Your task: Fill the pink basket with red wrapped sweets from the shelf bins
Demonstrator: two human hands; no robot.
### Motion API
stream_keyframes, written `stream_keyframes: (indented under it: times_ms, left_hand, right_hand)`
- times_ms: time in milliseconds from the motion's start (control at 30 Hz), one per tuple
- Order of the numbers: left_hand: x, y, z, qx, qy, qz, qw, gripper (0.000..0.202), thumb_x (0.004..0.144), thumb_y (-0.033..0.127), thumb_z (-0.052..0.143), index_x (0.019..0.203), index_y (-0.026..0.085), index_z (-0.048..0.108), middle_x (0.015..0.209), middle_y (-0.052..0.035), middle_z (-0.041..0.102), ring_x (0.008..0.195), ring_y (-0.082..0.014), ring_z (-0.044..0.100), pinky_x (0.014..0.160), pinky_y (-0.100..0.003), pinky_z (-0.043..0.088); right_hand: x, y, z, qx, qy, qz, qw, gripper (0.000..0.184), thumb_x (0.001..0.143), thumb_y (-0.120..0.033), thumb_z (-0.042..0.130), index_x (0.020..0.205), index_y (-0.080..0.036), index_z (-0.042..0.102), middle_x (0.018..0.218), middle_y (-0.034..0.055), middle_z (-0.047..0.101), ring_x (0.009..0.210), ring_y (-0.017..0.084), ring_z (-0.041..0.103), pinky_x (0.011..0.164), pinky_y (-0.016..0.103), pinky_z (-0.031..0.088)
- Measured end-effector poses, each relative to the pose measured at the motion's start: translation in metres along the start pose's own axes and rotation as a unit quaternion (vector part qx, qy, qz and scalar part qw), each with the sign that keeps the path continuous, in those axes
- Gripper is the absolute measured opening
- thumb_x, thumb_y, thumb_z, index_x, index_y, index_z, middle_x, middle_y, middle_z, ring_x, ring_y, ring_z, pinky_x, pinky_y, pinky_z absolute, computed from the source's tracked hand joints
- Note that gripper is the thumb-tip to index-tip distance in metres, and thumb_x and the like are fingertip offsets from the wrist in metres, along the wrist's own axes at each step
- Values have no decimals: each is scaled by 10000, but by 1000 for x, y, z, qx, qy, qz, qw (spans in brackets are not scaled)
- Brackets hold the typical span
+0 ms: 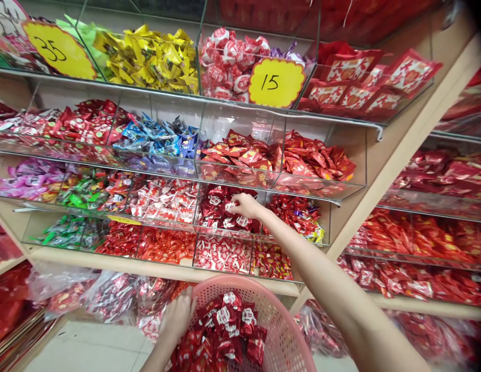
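My right hand (243,205) reaches up into a clear bin of dark red wrapped candies (220,209) on the third shelf row, fingers closed over a few wrappers. My left hand (179,314) grips the left rim of a pink plastic basket (279,320) held low in front of me. The basket holds a heap of the same dark red and white candies (225,330).
Tiered clear bins hold wrapped sweets: yellow ones (147,59), blue ones (158,139), red ones (317,157), green ones (83,192). Yellow price tags read 35 (58,49) and 15 (276,81). Bagged sweets (108,294) lie under the shelf. More red packets fill the shelves on the right (430,227).
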State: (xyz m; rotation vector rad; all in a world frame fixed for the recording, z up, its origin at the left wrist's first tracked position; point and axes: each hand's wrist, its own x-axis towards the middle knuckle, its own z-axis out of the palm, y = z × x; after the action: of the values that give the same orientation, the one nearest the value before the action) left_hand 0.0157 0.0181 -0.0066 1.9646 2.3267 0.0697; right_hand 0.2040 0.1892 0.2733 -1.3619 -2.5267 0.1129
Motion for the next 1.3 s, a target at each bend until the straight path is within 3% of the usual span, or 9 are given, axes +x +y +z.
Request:
stream_keyframes:
  times_ms: [100, 300, 633, 900, 1067, 1200, 1300]
  left_hand:
    - [0, 0, -1, -1, 0, 4, 1000, 466, 940, 276, 225, 1303, 109, 465, 1136, -177, 640, 899, -244, 671, 748, -352, 513]
    - [-1, 0, -2, 0, -3, 8, 1000, 483, 936, 275, 212, 1311, 88, 453, 1166, -183, 626, 917, -259, 663, 760, -375, 508]
    - [0, -1, -1, 2, -3, 11, 1000, 495, 938, 284, 204, 1335, 84, 422, 1158, -194, 633, 918, -269, 666, 768, -386, 502]
    - [1, -1, 3, 3, 6, 12, 1000, 487, 940, 298, 208, 1319, 97, 438, 1141, -185, 642, 906, -266, 670, 745, -374, 505]
    - [2, -1, 5, 2, 11, 8, 1000, 471, 938, 298, 220, 1303, 108, 451, 1142, -170, 646, 924, -250, 666, 768, -355, 495]
    - [2, -1, 3, 2, 11, 6, 1000, 466, 937, 297, 220, 1285, 101, 459, 1136, -173, 647, 921, -245, 666, 761, -346, 493]
    - [1, -1, 0, 1, 10, 11, 1000, 460, 935, 299, 215, 1277, 110, 457, 1124, -162, 651, 898, -240, 672, 735, -335, 495]
  right_hand:
    - [-3, 3, -12, -39, -43, 69, 996, 290, 736, -326, 684, 970, -156, 667, 972, 101, 681, 894, 206, 611, 723, 271, 439]
    - [-13, -7, -13, -71, -120, 102, 985, 257, 632, -245, 755, 864, -163, 679, 940, 112, 688, 905, 256, 634, 768, 350, 473]
    - [-19, -12, -2, -77, -125, 97, 984, 190, 647, -263, 749, 796, -188, 656, 989, 106, 671, 1071, 304, 566, 889, 446, 419]
    - [-23, -6, 1, -48, -128, 63, 989, 194, 677, -255, 728, 839, -217, 629, 929, 19, 674, 935, 221, 601, 887, 424, 387]
    - [-23, -2, -2, -23, -96, 33, 995, 176, 703, -267, 715, 845, -207, 631, 926, 14, 663, 938, 215, 578, 888, 427, 363]
    - [-25, -2, -13, 34, -8, 5, 999, 216, 718, -289, 711, 890, -187, 628, 982, 32, 621, 956, 202, 550, 833, 364, 392]
    - [-44, -9, -21, 92, 63, -54, 992, 217, 737, -278, 695, 910, -177, 613, 985, 27, 583, 935, 170, 539, 824, 327, 402]
